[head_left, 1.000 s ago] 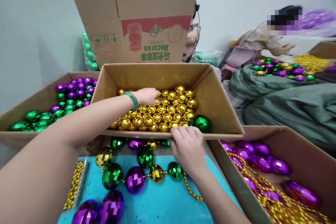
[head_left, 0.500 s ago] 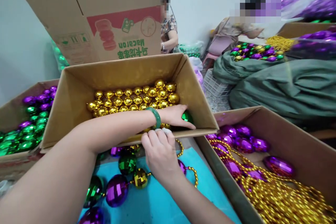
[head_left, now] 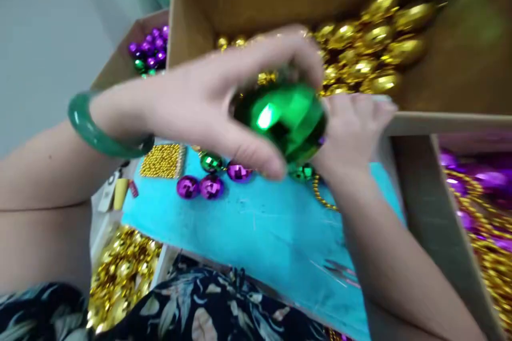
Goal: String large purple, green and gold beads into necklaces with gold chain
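My left hand, a green bangle on its wrist, is wrapped round a large shiny green faceted ball above the blue work surface. Just beyond the ball, my right hand has its fingers bent over the front rim of a cardboard box. Something whitish shows at those fingers, too blurred to name. Inside the box lie rows of gold balls. On the blue surface are purple balls, a green ball and a loop of gold beads.
A pad of gold beads lies at the left. Below it stands a container of gold balls. Pliers rest near the front. Boxes flank the work surface: purple and green balls at left, gold bead strings at right.
My left hand has come out of the box, lifting the green ball over its front rim. My right hand stays at the rim. The camera has tilted down to the work surface.
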